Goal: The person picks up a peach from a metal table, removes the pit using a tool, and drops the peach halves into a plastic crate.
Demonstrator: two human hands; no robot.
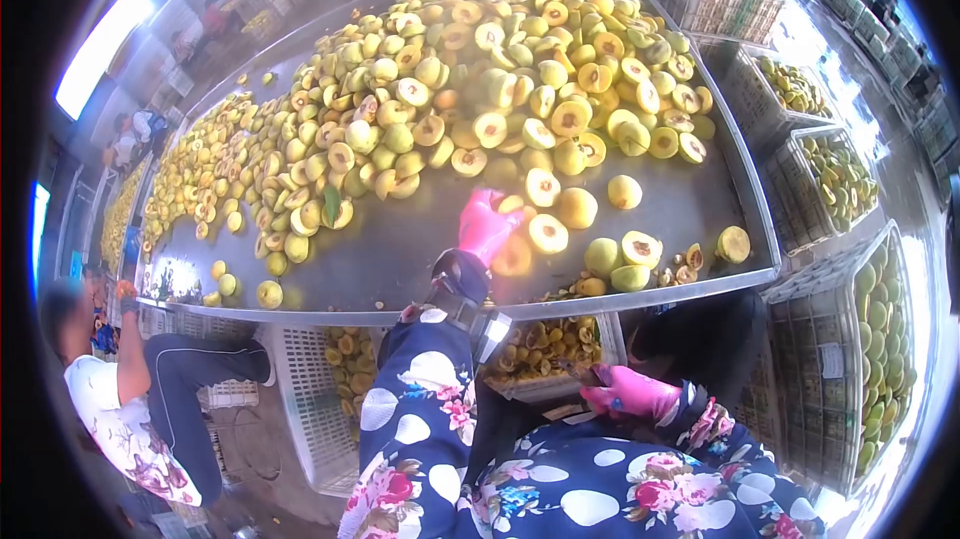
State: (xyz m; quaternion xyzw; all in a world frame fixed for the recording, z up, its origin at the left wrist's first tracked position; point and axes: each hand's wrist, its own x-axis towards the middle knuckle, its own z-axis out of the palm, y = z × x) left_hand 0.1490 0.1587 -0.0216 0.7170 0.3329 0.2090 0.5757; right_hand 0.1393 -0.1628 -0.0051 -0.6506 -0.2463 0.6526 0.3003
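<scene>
Gloved in pink, my left hand (487,226) reaches over the metal table (400,249). Its fingers are closed at a small yellow peach half (511,204), partly blurred. Just right of it lie a cut peach half (548,233) with a brown centre and a rounder peach (577,208). My right hand (637,394), also in a pink glove, is low in front of my lap, below the table edge. Its fingers are curled around a thin dark object whose kind I cannot make out. Behind my left hand spreads a large heap of halved peaches (400,109).
Peach halves (640,249) and scraps lie by the table's raised front rim (640,298). Under it stands a crate of peach pieces (545,349). Crates of peaches (835,339) line the right side. A person (130,389) sits at the left corner.
</scene>
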